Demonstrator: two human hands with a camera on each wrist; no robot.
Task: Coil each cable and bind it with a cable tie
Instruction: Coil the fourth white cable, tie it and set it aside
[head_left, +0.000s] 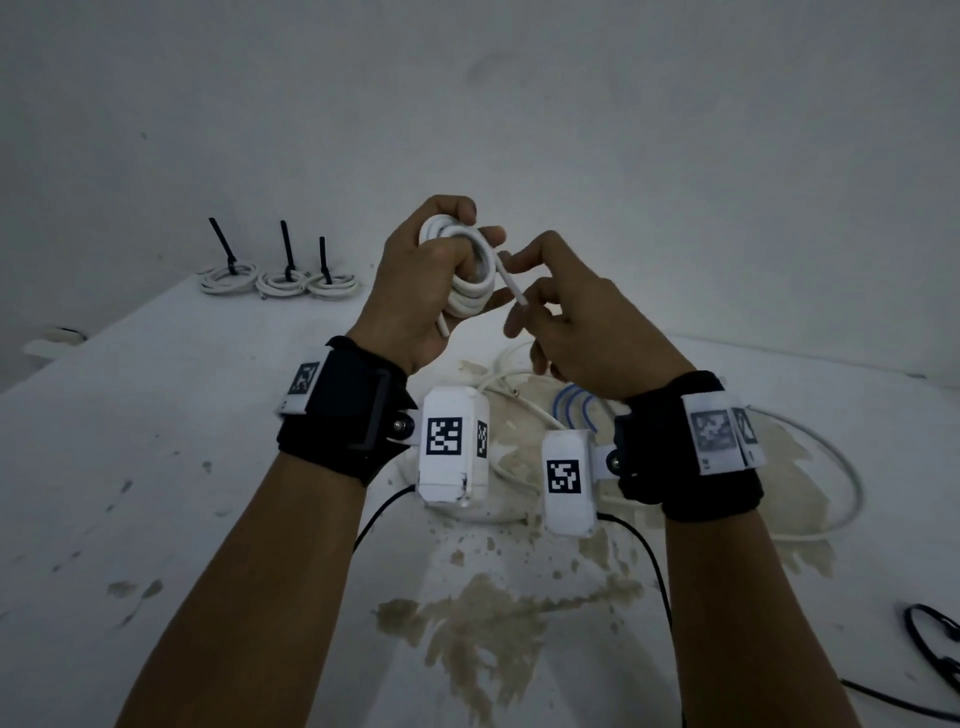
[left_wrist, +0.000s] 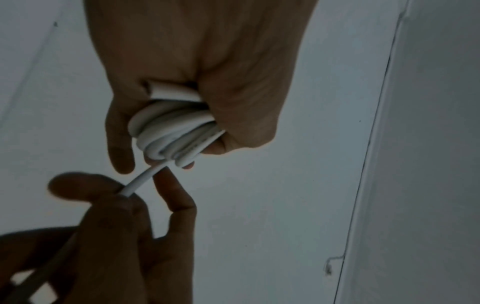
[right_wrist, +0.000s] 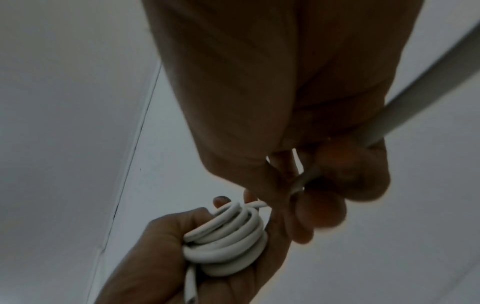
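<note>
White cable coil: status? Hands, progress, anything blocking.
Left hand grips white cable coil. Right hand pinches its free end. No tie on it yet. Three bound coils at back; loose cables below, not blocking.

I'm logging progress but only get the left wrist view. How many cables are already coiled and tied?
Observer: Three bound coils lie in a row at the far left of the table. Each has a black cable tie sticking up.
Operator: Any cables left to do after the one being wound?
Observer: Yes. Besides the held cable, which the left hand grips and the right hand pinches, a loose white cable loops across the table on the right. A blue cable lies below the right hand.
</note>
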